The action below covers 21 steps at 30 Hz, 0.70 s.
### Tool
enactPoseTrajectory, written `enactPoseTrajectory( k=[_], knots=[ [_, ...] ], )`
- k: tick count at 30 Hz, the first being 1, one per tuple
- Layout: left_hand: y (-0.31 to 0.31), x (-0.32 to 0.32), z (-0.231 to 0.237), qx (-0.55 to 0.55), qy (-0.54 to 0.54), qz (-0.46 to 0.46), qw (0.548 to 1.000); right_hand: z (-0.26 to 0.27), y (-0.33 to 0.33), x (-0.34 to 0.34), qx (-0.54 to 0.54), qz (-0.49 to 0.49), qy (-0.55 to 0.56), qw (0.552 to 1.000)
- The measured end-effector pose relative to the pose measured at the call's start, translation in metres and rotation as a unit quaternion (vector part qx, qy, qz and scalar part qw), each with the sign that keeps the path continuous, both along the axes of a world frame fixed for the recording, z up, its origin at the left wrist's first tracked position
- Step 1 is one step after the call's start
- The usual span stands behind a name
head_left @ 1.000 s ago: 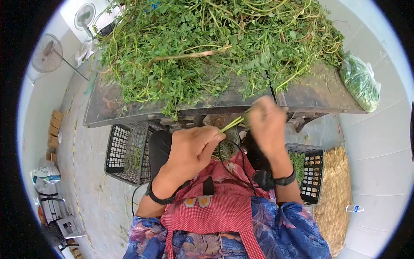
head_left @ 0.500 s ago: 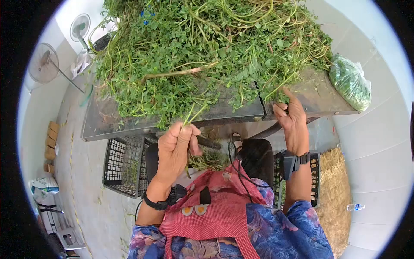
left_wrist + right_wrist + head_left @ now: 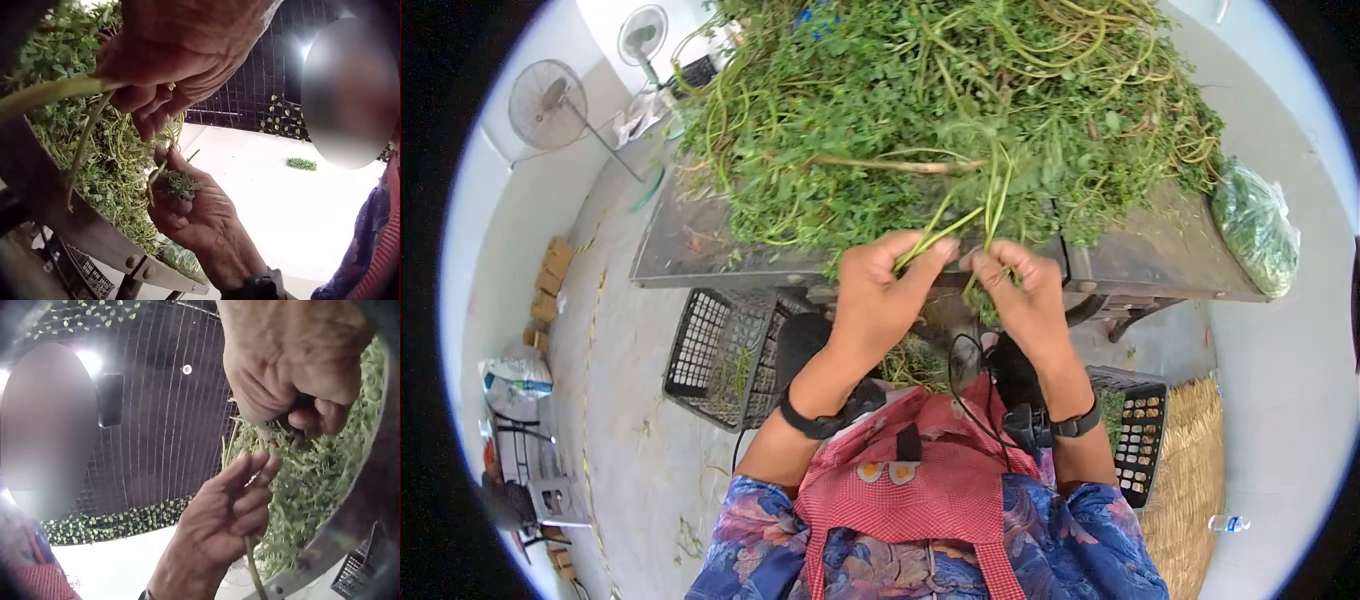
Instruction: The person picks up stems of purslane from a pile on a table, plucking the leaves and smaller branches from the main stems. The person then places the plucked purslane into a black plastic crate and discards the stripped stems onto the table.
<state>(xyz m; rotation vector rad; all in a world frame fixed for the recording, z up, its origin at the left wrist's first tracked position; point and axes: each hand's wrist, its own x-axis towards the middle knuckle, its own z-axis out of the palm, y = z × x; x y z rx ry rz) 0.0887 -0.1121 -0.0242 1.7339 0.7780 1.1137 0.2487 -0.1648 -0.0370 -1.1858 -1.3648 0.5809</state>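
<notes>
Over the table's front edge my left hand [image 3: 887, 295] holds a few thin green stems [image 3: 953, 228] between thumb and fingers. Close beside it, my right hand [image 3: 1030, 295] pinches an upright leafy stem [image 3: 999, 200]. The two sets of fingertips nearly meet. In the left wrist view, a small leafy sprig [image 3: 180, 185] lies in the curled fingers of the right hand. A long stem [image 3: 255, 569] sticks out below the left hand in the right wrist view. Behind both hands, a big heap of leafy green plants [image 3: 870, 130] covers much of the table.
The dark table [image 3: 710, 250] has a bag of greens [image 3: 1256, 230] at its right end. Black crates stand below, one at left [image 3: 700, 340] and one at right [image 3: 1142, 420]. A straw mat [image 3: 1190, 490] lies by the right crate. Fans [image 3: 550, 103] stand at far left.
The right hand went out to the heap at the table's right, then came back to the middle with a leafy stem. The left hand dipped left, then moved right and up, still holding stems.
</notes>
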Motion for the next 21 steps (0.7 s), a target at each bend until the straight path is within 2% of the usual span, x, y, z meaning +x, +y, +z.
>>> enactPoseTrajectory(
  k=[2, 3, 4, 6, 7, 11, 13, 14, 16, 17, 18, 21],
  knots=[
    [0.0, 0.002, -0.003, -0.014, -0.052, -0.011, 0.998, -0.003, -0.006, -0.012, -0.072, 0.01, -0.052, 0.996],
    [-0.005, 0.0, 0.005, -0.066, -0.038, -0.015, 0.997, -0.004, -0.007, -0.016, -0.052, 0.005, -0.101, 0.993],
    [-0.005, -0.001, 0.002, -0.068, -0.035, -0.012, 0.997, -0.007, -0.006, -0.019, -0.053, 0.008, -0.099, 0.994],
    [-0.003, 0.0, -0.007, -0.055, -0.051, -0.035, 0.997, -0.013, -0.006, -0.024, 0.045, -0.013, -0.181, 0.982],
    [-0.003, -0.006, -0.004, -0.08, 0.007, -0.065, 0.995, -0.01, -0.007, -0.026, 0.058, -0.008, -0.186, 0.981],
    [-0.005, 0.001, -0.011, -0.065, -0.036, -0.046, 0.996, -0.009, -0.012, -0.025, 0.031, 0.001, -0.192, 0.981],
    [-0.003, 0.003, -0.013, -0.075, -0.079, -0.035, 0.993, -0.013, -0.013, -0.022, 0.013, 0.027, -0.081, 0.996],
    [-0.003, 0.001, -0.011, -0.076, -0.078, -0.033, 0.993, -0.01, -0.016, -0.018, 0.012, 0.028, -0.08, 0.996],
    [-0.005, -0.004, -0.006, -0.122, -0.056, -0.031, 0.991, 0.005, -0.026, -0.01, -0.092, -0.022, 0.038, 0.995],
    [-0.006, -0.004, -0.01, -0.116, -0.068, -0.033, 0.99, 0.001, -0.026, 0.002, -0.033, -0.042, -0.048, 0.997],
    [-0.007, -0.005, -0.01, -0.12, -0.066, -0.033, 0.99, 0.004, -0.025, 0.004, 0.015, -0.063, -0.075, 0.995],
    [-0.012, -0.005, -0.004, -0.148, -0.006, -0.045, 0.988, 0.02, -0.03, 0.0, 0.009, -0.085, -0.132, 0.988]
  ],
)
